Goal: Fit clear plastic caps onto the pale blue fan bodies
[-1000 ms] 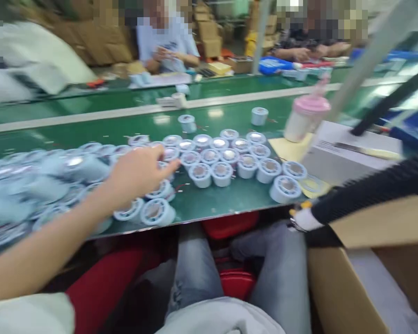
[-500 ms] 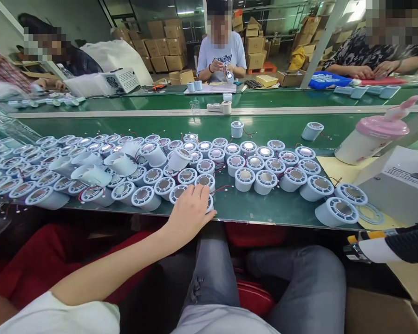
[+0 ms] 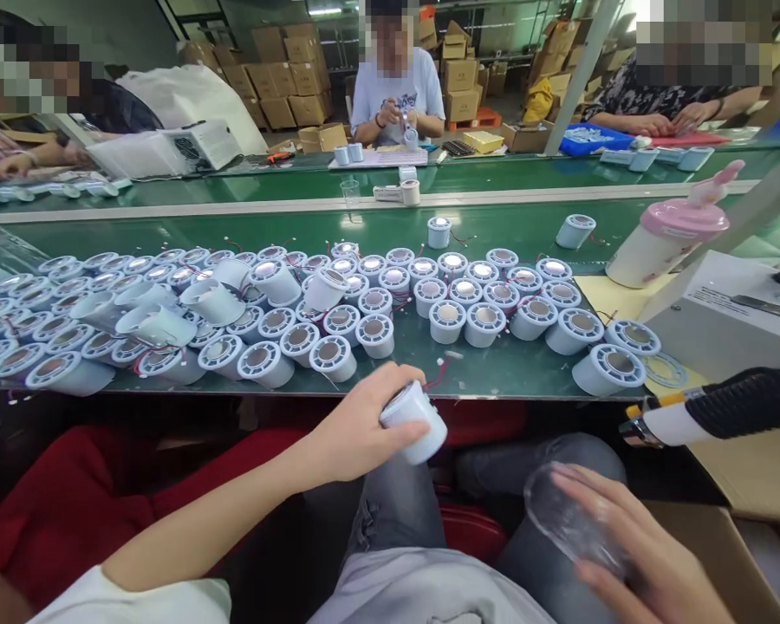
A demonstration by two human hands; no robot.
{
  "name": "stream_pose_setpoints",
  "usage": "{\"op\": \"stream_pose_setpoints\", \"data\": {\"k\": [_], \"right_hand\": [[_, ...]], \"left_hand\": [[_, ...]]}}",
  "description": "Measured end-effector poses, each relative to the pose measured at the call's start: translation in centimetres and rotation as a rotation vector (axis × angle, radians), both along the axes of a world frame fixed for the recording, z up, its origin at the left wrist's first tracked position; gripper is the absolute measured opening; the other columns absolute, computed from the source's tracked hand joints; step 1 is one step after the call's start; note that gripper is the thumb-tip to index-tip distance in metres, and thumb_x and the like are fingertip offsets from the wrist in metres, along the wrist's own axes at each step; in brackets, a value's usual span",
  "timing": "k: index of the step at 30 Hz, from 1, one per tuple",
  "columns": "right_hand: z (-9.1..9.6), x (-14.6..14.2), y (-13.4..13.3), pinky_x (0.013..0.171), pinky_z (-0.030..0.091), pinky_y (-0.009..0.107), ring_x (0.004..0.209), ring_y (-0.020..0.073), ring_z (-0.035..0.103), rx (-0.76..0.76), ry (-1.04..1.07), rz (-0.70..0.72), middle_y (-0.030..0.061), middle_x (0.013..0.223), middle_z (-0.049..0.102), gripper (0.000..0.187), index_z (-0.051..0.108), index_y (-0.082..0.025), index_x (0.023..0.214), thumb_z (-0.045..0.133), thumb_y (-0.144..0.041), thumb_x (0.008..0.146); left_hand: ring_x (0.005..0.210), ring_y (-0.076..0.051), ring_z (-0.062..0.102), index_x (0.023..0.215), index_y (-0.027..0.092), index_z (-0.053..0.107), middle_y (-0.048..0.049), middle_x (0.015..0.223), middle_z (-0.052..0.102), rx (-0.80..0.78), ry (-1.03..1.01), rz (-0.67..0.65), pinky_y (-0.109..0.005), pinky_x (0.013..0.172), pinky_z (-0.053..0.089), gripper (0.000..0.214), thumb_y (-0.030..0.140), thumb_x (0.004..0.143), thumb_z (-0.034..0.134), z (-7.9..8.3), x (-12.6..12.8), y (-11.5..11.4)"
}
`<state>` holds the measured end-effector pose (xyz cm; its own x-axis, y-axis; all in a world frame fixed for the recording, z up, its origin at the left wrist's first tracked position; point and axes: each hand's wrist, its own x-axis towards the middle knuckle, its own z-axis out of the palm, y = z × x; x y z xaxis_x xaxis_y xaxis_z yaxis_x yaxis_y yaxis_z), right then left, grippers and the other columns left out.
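Observation:
My left hand (image 3: pixel 370 425) is closed around a light-blue cylindrical housing (image 3: pixel 424 429) with a red wire trailing from it, held tilted just off the bench's front edge. Over my lap, my right hand (image 3: pixel 650 555) grips a clear plastic cup (image 3: pixel 568 516), its round mouth turned toward the upper left. Similar blue housings (image 3: pixel 333 357) with slotted rings and round metallic centres crowd the left and middle of the green bench (image 3: pixel 487 373). A second group of housings (image 3: pixel 484 321) stands to the right of them.
A white bottle with a pink lid (image 3: pixel 679 230) and a grey box (image 3: pixel 731 316) stand on the right. A black hose with a white end (image 3: pixel 682 426) juts in by the front edge. A flat blue ring (image 3: pixel 666 370) lies nearby. Co-workers sit across the green conveyor (image 3: pixel 494 208).
My left hand has lifted a housing from the front edge of the bench and drawn it toward me. My right hand has come into view at the lower right with a clear cup.

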<state>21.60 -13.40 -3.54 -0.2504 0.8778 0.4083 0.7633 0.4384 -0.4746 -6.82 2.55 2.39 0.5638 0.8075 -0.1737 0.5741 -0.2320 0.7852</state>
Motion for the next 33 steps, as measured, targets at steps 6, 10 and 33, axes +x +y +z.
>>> {"op": "stream_pose_setpoints", "data": {"k": [6,10,33], "right_hand": [[0.8,-4.5,3.5,0.078,0.056,0.053,0.106,0.0372,0.058,0.117,-0.274,-0.089,0.0187,0.130,0.055,0.045,0.057,-0.024,0.134,0.056,-0.015,0.089],[1.1,-3.7,4.4,0.080,0.056,0.050,0.109,0.0379,0.056,-0.085,-0.231,-0.128,0.0171,0.131,0.056,0.025,0.073,-0.019,0.099,0.059,-0.005,0.082],[1.3,-2.5,3.9,0.073,0.058,0.030,0.096,0.0247,0.068,-0.497,0.864,-0.296,0.0084,0.096,0.071,0.031,0.068,-0.020,0.057,0.067,-0.031,0.087]], "left_hand": [[0.061,-0.013,0.047,0.094,0.019,0.054,0.0007,0.080,0.055,-0.861,-0.192,-0.289,-0.023,0.054,0.035,0.035,0.040,0.067,0.057,-3.0,4.3,-0.4],[0.075,-0.014,0.051,0.091,0.019,0.060,0.0003,0.092,0.059,-0.782,-0.090,-0.415,-0.024,0.066,0.040,0.024,0.025,0.069,0.057,-2.8,5.9,-0.2],[0.121,-0.028,0.057,0.132,0.025,0.057,-0.0120,0.131,0.060,-0.256,-0.359,-0.411,-0.042,0.098,0.051,0.070,0.032,0.068,0.084,-6.2,5.9,-1.5]]}}
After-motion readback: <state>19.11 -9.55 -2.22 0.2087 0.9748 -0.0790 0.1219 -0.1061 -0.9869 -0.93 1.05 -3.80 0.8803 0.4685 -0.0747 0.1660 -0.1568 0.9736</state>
